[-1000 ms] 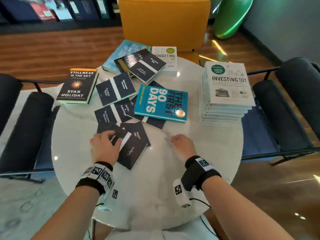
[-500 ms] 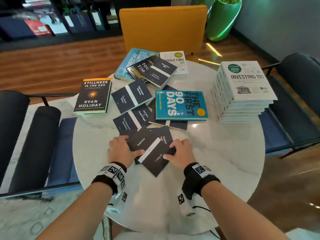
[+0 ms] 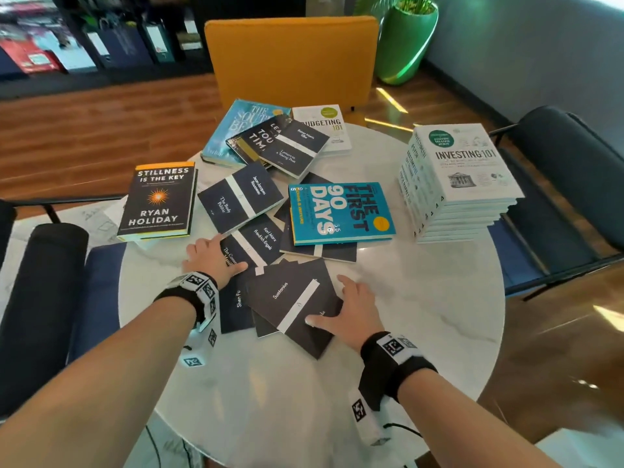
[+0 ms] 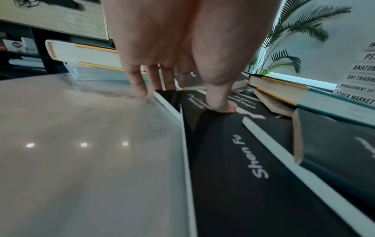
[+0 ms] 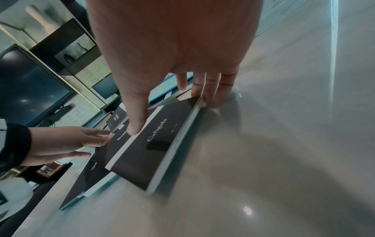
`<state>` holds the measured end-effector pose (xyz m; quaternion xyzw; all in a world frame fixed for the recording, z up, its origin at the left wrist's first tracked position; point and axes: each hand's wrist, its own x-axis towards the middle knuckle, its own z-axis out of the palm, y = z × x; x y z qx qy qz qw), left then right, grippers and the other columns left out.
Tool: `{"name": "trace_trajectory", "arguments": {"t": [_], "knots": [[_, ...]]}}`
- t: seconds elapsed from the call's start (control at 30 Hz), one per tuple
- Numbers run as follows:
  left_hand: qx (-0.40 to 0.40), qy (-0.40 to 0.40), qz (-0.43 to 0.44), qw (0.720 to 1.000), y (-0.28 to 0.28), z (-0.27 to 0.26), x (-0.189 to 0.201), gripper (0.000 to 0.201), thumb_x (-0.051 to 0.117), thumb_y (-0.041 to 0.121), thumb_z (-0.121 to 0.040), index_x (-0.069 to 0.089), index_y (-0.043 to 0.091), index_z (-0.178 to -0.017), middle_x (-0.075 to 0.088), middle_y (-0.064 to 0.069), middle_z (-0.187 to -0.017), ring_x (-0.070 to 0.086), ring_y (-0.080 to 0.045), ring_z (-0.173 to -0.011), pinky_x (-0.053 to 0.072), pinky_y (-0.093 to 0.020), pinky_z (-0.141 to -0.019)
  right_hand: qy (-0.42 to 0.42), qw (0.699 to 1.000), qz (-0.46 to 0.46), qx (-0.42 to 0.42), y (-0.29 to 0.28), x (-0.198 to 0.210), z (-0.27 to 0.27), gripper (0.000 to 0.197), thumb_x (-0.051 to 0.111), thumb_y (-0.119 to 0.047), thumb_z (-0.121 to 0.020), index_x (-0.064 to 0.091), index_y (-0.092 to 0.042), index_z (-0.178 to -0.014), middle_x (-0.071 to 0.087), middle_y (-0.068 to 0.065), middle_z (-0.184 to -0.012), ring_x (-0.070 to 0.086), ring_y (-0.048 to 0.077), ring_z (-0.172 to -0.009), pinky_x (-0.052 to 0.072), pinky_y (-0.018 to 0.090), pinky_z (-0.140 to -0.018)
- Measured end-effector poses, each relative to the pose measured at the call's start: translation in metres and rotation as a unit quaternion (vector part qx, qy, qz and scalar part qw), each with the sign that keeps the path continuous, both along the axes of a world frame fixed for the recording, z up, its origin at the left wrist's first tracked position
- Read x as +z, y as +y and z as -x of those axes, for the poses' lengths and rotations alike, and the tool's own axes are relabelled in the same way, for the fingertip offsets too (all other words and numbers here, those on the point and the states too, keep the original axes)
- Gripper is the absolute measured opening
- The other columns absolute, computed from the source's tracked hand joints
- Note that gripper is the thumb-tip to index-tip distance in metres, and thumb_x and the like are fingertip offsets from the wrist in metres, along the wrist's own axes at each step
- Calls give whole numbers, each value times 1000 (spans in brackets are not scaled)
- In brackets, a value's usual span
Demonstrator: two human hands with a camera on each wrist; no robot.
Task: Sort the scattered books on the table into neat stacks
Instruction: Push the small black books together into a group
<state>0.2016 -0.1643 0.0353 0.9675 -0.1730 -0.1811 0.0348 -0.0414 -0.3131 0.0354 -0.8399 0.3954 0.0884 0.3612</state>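
Spread hands on dark paperbacks

The left hand has moved off the Suetonius book onto the Marx book, farther from the near edge of the table — the right hand (on bare surface a second ago) now rests on the Suetonius book's right side.

I face a round white table with light spots glinting on it. Across stands a yellow chair; a left chair and right chair are dark. Wood floor, green pot by the grey wall, dark shelves behind.
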Motion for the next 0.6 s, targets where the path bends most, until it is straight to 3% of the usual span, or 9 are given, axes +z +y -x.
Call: {"name": "trace_trajectory", "arguments": {"t": [0.13,0.23,0.33,0.43,0.53,0.6], "knots": [[21,25,23,999,19,22,-6,79,54,72,-79,38,27,-142,44,-13,-134,42,-33,-124,40,-46,-100,27,999,18,14,8,0,-3,101,71,-64,-69,24,-21,-148,30,6,-142,27,26,-132,31,40,-113],[43,118,160,979,31,45,-6,65,46,70,-85,49,24,-129,58,-5,-126,57,-28,-115,44,-40,-97,27,999,12,11,11,-1,-5,99,70,-61,-71,23,-20,-148,28,7,-142,23,27,-133,30,40,-112],[103,210,216,948,37,72,3,74,60,72,-76,44,21,-127,61,4,-117,61,-20,-107,46,-36,-94,18,999,-4,33,15,4,-11,92,72,-54,-74,26,-19,-146,26,8,-142,20,28,-133,28,38,-111],[106,249,193,943,44,84,4,82,81,61,-61,44,21,-122,59,10,-106,60,-13,-96,46,-28,-85,5,997,-34,75,23,10,-23,90,74,-48,-76,27,-20,-147,26,7,-142,20,27,-134,27,36,-111],[116,264,166,943,54,83,0,85,85,57,-56,52,16,-122,66,3,-114,63,-17,-102,50,-35,-93,8,992,-54,116,27,8,-35,86,69,-47,-81,24,-24,-150,30,4,-145,22,26,-136,27,38,-112],[141,260,169,940,64,82,-4,81,84,56,-59,53,14,-121,66,0,-115,64,-19,-103,50,-38,-94,-23,992,-53,109,22,7,-44,69,63,-44,-87,33,-26,-146,41,3,-139,30,25,-133,30,37,-109]]}}
